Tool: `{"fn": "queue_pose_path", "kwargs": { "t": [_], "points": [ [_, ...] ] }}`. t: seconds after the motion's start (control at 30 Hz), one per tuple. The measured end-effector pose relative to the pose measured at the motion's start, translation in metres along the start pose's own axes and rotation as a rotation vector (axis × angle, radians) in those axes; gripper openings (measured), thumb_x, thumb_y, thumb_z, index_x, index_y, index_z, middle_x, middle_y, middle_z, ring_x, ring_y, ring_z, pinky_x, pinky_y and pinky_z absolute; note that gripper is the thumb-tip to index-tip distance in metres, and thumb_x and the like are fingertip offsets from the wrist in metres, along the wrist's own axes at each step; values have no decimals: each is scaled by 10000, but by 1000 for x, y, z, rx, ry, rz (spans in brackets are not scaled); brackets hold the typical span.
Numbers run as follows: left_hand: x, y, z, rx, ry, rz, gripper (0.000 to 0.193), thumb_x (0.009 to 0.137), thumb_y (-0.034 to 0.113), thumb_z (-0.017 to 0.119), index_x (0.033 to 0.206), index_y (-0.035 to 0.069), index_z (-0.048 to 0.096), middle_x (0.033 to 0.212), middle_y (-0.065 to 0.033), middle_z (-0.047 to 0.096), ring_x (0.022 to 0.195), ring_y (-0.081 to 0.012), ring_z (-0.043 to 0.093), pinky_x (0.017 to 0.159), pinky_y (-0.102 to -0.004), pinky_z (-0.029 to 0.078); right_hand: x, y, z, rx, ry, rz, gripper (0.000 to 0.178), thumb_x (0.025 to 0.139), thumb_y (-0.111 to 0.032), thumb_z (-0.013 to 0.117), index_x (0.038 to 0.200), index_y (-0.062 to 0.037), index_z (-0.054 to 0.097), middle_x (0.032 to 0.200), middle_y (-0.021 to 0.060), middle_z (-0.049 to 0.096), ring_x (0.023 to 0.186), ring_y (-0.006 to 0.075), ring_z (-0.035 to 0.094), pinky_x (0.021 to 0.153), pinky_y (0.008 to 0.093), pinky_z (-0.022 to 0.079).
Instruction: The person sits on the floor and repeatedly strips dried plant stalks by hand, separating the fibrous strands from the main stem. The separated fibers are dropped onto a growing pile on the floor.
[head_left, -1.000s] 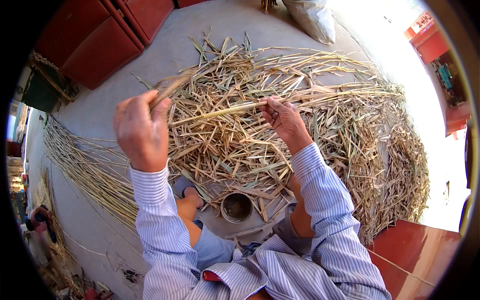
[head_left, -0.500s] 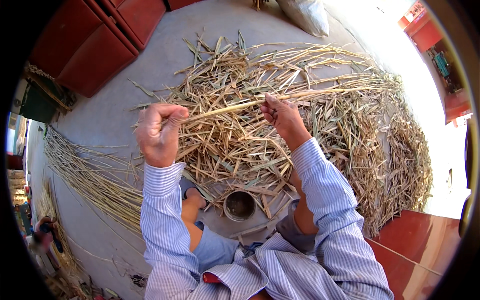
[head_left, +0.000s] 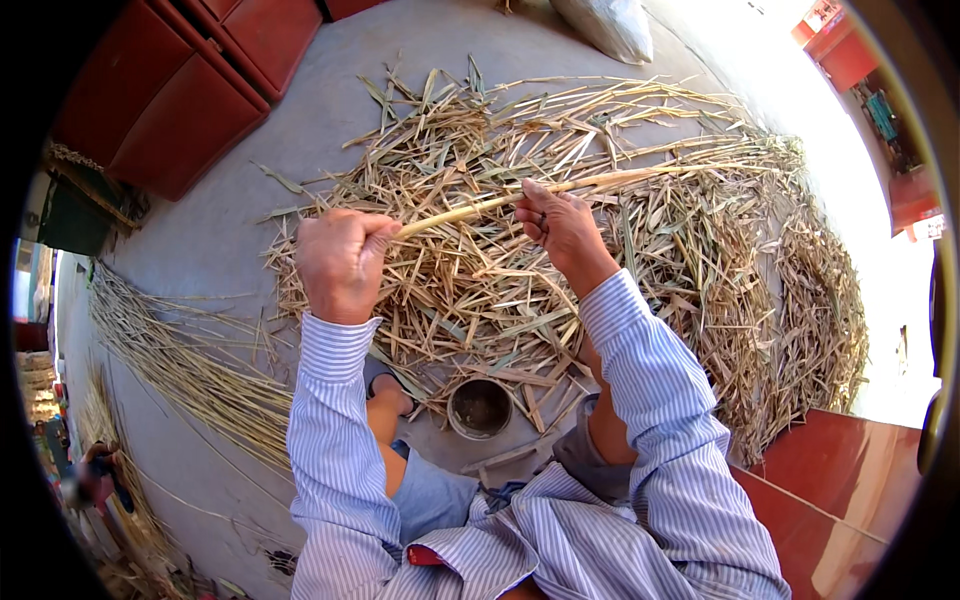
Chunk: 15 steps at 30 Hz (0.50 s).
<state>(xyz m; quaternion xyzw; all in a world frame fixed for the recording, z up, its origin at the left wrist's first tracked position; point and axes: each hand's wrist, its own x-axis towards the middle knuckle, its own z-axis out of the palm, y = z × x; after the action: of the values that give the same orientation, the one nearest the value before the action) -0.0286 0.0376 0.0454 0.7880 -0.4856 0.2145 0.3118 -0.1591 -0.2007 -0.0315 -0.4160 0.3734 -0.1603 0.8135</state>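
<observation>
A long pale-yellow plant stalk (head_left: pixel 465 213) runs between my hands and on to the far right, over a heap of dry leaf husks (head_left: pixel 480 290). My left hand (head_left: pixel 343 262) is closed in a fist around its near end. With thumb and fingers, my right hand (head_left: pixel 557 222) pinches the stalk farther along. Past the right hand the stalk still bears dry, leafy covering and reaches toward the heap's far right side. The left fist hides the stalk's end.
A round metal pot (head_left: pixel 479 408) stands on the floor between my feet. Bare thin stalks (head_left: pixel 190 350) lie bundled on the left. Red padded seats (head_left: pixel 190 100) are at the far left, a white sack (head_left: pixel 605 28) at the back, and a red board (head_left: pixel 840 490) at the lower right.
My left hand has moved a little to the right, closer to the right hand, and its fingers look more tightly closed. The right hand has barely moved along the stalk.
</observation>
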Motion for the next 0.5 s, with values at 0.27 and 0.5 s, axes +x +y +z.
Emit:
{"fn": "queue_pose_path", "kwargs": {
  "t": [0.27, 0.5],
  "points": [
    [26, 32, -63, -334, 673, -333, 144, 890, 115, 703, 951, -1, 643, 793, -81, 682, 715, -112, 629, 684, -237, 511, 6, 3, -6, -9, 39, 21, 285, 897, -252, 701, 1000, -7, 597, 838, 47, 658, 720, 101, 642, 558, 182, 536],
    [17, 28, 20, 308, -127, 68, 338, 759, 274, 760, 1000, 52, 678, 942, -82, 677, 933, -254, 612, 818, -385, 419, -7, 10, 10, 35, -92, 27, 271, 900, -243, 696, 996, -17, 582, 865, 57, 667, 753, 112, 659, 605, 194, 553]
  ]
}}
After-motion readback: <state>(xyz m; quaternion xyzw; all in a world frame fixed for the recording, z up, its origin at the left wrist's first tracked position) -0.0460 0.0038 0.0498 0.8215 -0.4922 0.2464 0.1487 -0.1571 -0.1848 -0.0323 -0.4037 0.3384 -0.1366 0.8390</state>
